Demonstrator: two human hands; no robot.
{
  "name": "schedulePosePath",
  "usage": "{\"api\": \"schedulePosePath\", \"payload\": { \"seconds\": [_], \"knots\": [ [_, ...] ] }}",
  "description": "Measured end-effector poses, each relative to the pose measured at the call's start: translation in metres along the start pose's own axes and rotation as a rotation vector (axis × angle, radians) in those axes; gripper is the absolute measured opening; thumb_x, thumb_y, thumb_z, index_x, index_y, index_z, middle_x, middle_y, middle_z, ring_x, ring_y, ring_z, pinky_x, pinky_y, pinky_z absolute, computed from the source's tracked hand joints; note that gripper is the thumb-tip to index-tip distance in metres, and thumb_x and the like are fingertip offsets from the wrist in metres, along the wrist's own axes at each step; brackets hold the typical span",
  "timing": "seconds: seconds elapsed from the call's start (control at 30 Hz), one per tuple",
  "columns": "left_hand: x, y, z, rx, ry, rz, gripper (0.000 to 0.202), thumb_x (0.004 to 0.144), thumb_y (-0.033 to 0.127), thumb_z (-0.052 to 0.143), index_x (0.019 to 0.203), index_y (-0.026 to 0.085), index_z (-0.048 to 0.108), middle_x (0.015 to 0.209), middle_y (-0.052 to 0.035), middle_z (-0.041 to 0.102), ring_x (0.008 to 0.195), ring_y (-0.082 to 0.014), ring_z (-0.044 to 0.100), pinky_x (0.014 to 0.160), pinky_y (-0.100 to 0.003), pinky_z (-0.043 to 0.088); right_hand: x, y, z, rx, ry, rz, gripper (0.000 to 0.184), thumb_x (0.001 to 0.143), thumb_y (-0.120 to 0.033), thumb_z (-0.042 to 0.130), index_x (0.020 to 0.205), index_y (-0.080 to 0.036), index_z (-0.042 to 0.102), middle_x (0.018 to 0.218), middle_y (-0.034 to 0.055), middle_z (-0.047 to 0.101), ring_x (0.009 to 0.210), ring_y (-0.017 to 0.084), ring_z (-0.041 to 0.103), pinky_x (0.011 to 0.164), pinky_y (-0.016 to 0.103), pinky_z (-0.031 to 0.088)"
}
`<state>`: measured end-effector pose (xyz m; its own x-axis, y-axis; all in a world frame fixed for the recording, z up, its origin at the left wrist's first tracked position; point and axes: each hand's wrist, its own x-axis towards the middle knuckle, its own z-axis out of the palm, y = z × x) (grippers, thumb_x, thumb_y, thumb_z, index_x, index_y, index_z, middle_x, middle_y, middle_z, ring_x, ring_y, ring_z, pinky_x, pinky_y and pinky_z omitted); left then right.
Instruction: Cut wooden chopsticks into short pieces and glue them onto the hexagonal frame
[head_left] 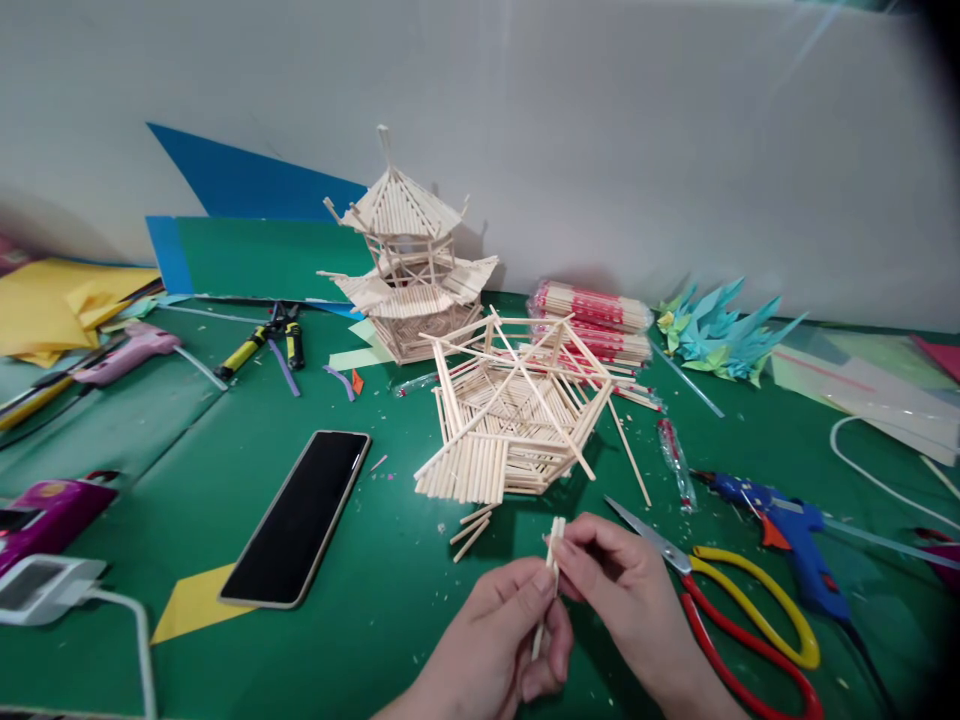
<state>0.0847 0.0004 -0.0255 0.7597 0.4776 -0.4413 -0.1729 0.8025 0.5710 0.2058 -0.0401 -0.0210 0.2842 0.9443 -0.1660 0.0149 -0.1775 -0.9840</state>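
Between my hands a small bunch of thin wooden sticks (556, 545) stands nearly upright. My left hand (517, 620) is closed around its lower part, with the stick ends showing below the fingers. The thumb and fingers of my right hand (611, 575) pinch the same sticks near the top. Just beyond my hands sits a many-sided stick frame (517, 400), open on top, with one roof panel (465, 468) of side-by-side sticks at its front left. A few loose short sticks (471, 530) lie by that panel. Behind stands a two-tiered stick pagoda (409, 260).
Red-and-yellow-handled scissors (739, 590) lie beside my right hand, and a blue glue gun (787, 530) farther right. A phone (300, 520) lies to the left. Packs of sticks (589, 320) and blue paper leaves (724, 330) are at the back. Pliers (266, 340) and a pink glue gun (135, 350) lie left.
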Motion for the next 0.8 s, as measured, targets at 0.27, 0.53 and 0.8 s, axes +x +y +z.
{"api": "schedulePosePath", "payload": {
  "seconds": [0.27,0.53,0.8],
  "knots": [
    [0.0,-0.001,-0.001,-0.008,0.027,-0.003,0.029,0.072,0.04,0.06,0.062,0.014,0.052,0.036,0.0038,0.048,0.028,-0.0035,0.029,0.032,-0.019,0.014,-0.001,0.001,0.002,-0.022,0.024,-0.011,0.025,0.077,-0.039,0.056,0.064,-0.017,0.053,0.056,-0.0053,0.042,0.049,0.008,0.036,0.046,0.021,0.031],
    [-0.004,0.003,0.008,0.006,0.038,-0.003,0.03,0.077,0.035,0.054,0.056,0.014,0.051,0.037,0.0019,0.05,0.028,-0.0039,0.031,0.035,-0.021,0.019,0.002,-0.004,0.004,-0.007,0.06,0.022,0.025,0.074,-0.034,0.059,0.06,-0.016,0.048,0.052,-0.0067,0.039,0.047,0.007,0.032,0.044,0.019,0.028],
    [-0.007,0.005,0.009,-0.072,0.09,-0.04,0.023,0.081,0.026,0.046,0.073,0.008,0.059,0.054,-0.0073,0.062,0.036,-0.0072,0.045,0.042,-0.021,0.028,0.006,-0.003,0.005,0.078,0.113,0.068,0.023,0.074,-0.033,0.058,0.06,-0.018,0.049,0.045,-0.0061,0.049,0.043,0.008,0.043,0.044,0.019,0.035]
  ]
}}
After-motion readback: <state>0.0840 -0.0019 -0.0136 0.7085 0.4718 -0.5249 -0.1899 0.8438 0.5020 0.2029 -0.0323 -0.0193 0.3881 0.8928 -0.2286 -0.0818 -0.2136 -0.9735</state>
